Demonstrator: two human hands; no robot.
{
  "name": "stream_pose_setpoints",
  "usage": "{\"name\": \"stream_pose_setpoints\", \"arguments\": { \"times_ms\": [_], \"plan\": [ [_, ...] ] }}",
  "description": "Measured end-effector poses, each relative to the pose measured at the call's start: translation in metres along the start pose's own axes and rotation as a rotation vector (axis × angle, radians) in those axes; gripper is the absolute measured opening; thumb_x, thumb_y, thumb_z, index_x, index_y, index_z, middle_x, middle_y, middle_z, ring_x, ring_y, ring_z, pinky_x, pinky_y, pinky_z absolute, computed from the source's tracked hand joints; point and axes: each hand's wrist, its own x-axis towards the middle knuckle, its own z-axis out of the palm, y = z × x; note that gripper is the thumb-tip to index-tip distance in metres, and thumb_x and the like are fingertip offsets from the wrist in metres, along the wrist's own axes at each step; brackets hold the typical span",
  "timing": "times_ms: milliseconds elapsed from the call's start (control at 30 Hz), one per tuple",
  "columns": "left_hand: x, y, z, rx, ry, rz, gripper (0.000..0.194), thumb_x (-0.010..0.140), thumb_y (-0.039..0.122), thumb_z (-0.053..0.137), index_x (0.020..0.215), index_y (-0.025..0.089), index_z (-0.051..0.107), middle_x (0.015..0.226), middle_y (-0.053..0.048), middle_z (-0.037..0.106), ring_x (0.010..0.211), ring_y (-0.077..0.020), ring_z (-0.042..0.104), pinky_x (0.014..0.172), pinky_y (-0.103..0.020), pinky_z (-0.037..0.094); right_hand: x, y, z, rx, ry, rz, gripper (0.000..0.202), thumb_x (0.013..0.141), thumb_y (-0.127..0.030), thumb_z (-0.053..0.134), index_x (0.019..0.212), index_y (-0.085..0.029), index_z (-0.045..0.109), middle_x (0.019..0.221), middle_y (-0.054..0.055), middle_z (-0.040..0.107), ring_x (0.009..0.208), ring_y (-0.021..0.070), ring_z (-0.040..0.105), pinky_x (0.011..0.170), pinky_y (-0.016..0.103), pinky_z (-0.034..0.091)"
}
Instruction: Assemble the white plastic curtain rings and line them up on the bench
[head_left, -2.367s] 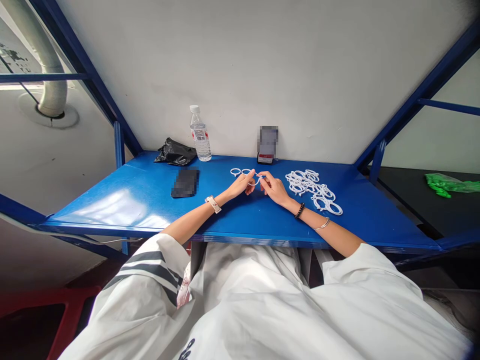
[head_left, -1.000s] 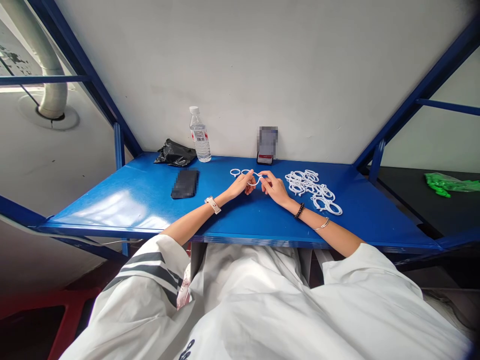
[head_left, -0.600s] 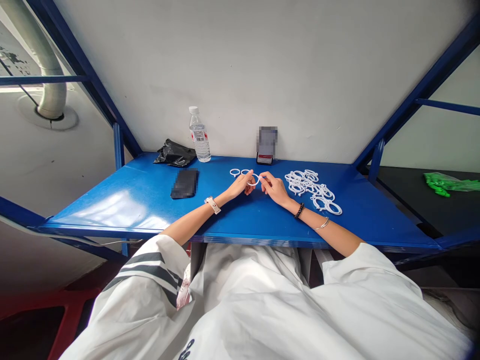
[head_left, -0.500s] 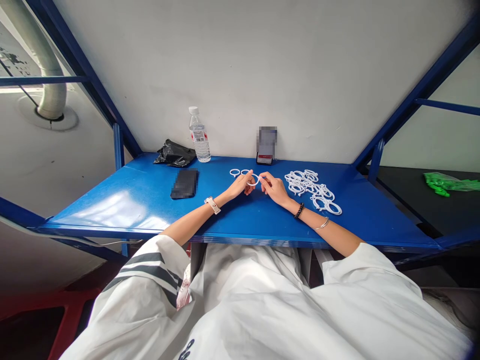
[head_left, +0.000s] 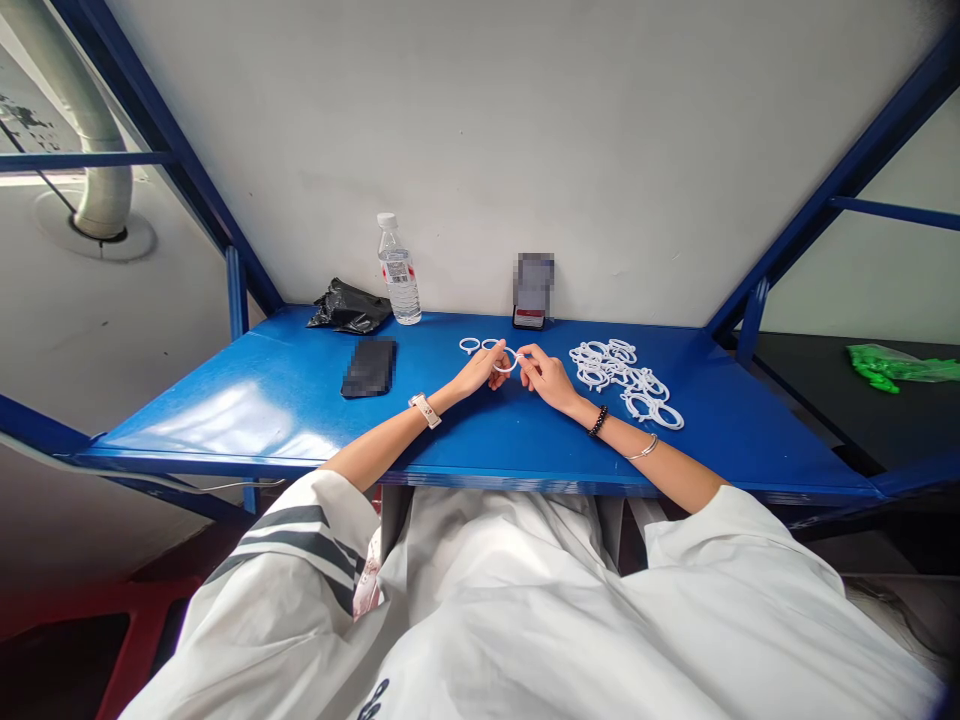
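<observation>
Work over the blue table (head_left: 502,440), left of the clustered white rings (head_left: 619,374). Keep left hand (head_left: 480,370) and right hand (head_left: 550,380) pinched at opposite sides, steadying the white plastic ring (head_left: 512,368) between both, pressing gently, without twisting.

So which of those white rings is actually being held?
The white ring between the left hand and right hand; the others lie on the blue table, most in a pile at right.
</observation>
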Motion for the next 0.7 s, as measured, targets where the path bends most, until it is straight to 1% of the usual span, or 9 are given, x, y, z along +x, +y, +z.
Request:
{"name": "stream_pose_setpoints", "arguments": {
  "times_ms": [167,333,433,700],
  "plan": [
    [0.0005,-0.0018,-0.0004,-0.001,0.002,0.004,0.071,0.100,0.070,0.026,0.066,0.015,0.054,0.052,-0.002,0.054,0.047,-0.0091,0.050,0.051,-0.021,0.040,-0.0002,-0.0001,-0.0002,0.012,-0.004,0.001,0.051,0.101,-0.067,0.033,0.110,-0.023,0.057,0.062,-0.002,0.064,0.049,0.0147,0.059,0.056,0.026,0.047],
    [0.0011,-0.0041,-0.0013,-0.007,-0.001,0.013,0.070,0.100,0.070,0.027,0.066,0.015,0.054,0.052,-0.002,0.055,0.047,-0.0091,0.050,0.051,-0.021,0.039,-0.0004,0.0008,0.0003,0.015,-0.005,-0.004,0.054,0.102,-0.066,0.034,0.113,-0.019,0.058,0.063,-0.002,0.063,0.049,0.0152,0.059,0.056,0.026,0.047],
    [0.0007,-0.0035,-0.0016,-0.009,-0.005,0.017,0.071,0.100,0.071,0.027,0.067,0.015,0.055,0.053,-0.002,0.055,0.047,-0.0092,0.050,0.051,-0.021,0.039,-0.0001,0.0015,0.0006,0.008,0.003,-0.006,0.054,0.101,-0.067,0.033,0.114,-0.020,0.058,0.063,-0.002,0.064,0.048,0.0148,0.059,0.055,0.026,0.047],
    [-0.0023,0.0027,-0.0004,0.004,0.001,0.003,0.075,0.099,0.073,0.023,0.065,0.014,0.056,0.053,-0.003,0.055,0.047,-0.0094,0.050,0.052,-0.022,0.039,0.0003,0.0023,0.0009,-0.021,0.012,-0.002,0.054,0.101,-0.068,0.033,0.107,-0.023,0.061,0.062,-0.001,0.064,0.049,0.0154,0.059,0.054,0.026,0.046]
  ]
}}
